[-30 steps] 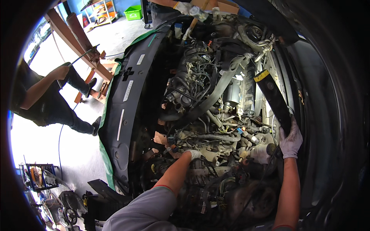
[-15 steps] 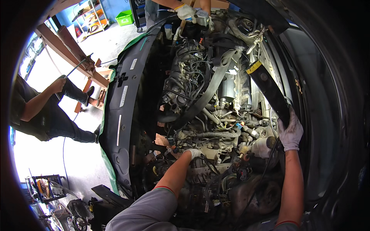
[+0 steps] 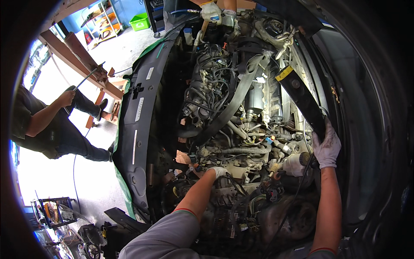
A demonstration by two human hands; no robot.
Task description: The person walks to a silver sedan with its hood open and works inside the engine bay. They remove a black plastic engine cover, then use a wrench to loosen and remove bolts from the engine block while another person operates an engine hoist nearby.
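Note:
A long black bar [image 3: 304, 96] with a yellow end band slants over the far right of the engine bay; a cord and the bright patch beside it suggest a work light. My gloved right hand [image 3: 327, 147] grips its lower end. My gloved left hand [image 3: 220, 172] reaches down into the near middle of the bay, by a pale metal part and thin black hoses; its fingers are hidden. Between and beyond the hands lies a ribbed hose [image 3: 246, 150]. A broad grey lifting strap [image 3: 237, 101] runs across the engine [image 3: 213, 71].
Another person's gloved hand [image 3: 211, 13] holds a wooden handle at the far end, beside a silver canister [image 3: 229, 18]. On the left, a person grips a metal rod [image 3: 86, 77] near an orange-brown steel frame [image 3: 64, 56]. A black front panel [image 3: 137, 129] edges the bay. A chain [image 3: 284, 45] hangs far right.
The view has shifted slightly. The far co-worker's hands and the silver canister have moved a little. My two hands keep nearly the same places.

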